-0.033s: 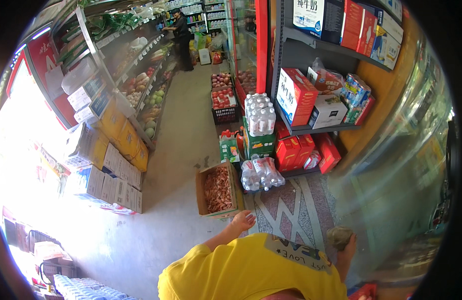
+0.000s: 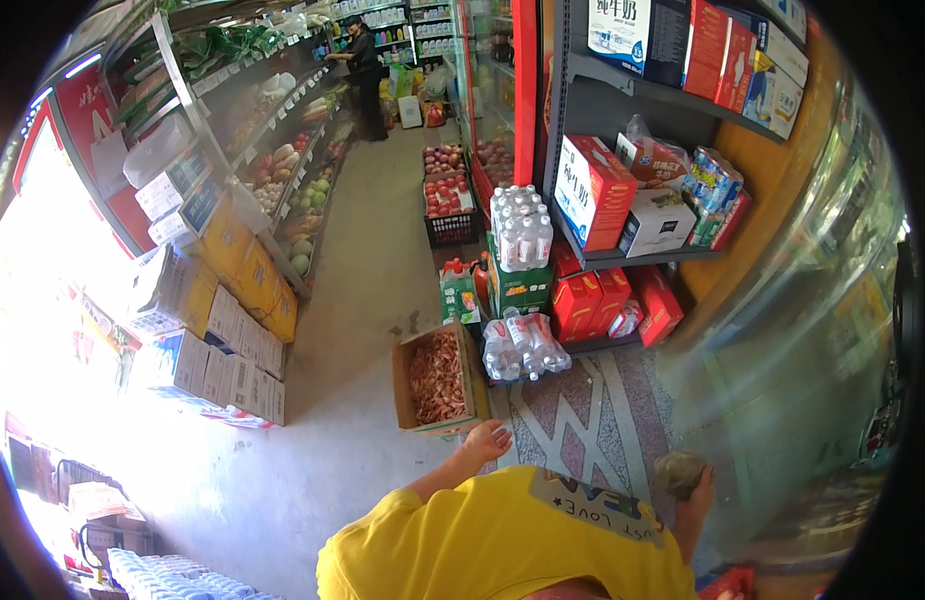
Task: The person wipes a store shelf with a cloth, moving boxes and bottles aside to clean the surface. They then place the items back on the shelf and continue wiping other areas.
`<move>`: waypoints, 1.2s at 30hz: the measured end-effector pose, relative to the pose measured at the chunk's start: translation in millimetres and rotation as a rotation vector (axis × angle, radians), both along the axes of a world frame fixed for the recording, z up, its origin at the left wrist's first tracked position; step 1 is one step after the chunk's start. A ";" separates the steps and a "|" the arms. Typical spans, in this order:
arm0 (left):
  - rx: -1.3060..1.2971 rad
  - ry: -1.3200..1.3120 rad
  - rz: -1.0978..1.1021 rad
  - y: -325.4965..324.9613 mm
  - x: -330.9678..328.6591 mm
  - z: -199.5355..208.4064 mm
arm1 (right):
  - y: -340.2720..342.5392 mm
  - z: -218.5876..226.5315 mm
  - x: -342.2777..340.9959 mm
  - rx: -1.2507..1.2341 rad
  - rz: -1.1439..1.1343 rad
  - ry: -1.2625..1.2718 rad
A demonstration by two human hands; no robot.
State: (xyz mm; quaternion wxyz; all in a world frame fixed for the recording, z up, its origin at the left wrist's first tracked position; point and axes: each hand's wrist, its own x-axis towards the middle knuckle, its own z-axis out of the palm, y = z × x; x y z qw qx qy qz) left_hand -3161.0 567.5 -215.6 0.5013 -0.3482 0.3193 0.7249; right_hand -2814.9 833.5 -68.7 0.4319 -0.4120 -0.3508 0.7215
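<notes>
My left hand [image 2: 487, 440] hangs low beside the near edge of an open cardboard box [image 2: 471, 375], its fingers loosely curled with nothing seen in them. Small reddish-brown pieces [image 2: 437, 377], too small to name, fill the box on the floor. Lower right, my right hand [image 2: 696, 497] is closed on a roundish, dull grey-brown object [image 2: 677, 474] whose kind I cannot make out. Part of it is hidden behind the fingers. Both arms come from a yellow shirt [image 2: 482, 535].
Shrink-wrapped bottles [image 2: 525, 345] stand just past the box, near shelving with red cartons [image 2: 587, 300]. Crates of red produce [image 2: 449, 200] line the aisle's right side. Stacked boxes [image 2: 222, 345] and vegetable shelves [image 2: 282, 150] are on the left. A person in dark clothes [image 2: 364, 80] stands far back.
</notes>
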 end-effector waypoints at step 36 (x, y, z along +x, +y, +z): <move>-0.022 -0.028 -0.022 -14.7 4.9 -12.6 | -30.2 14.5 3.5 -0.004 -0.020 -0.070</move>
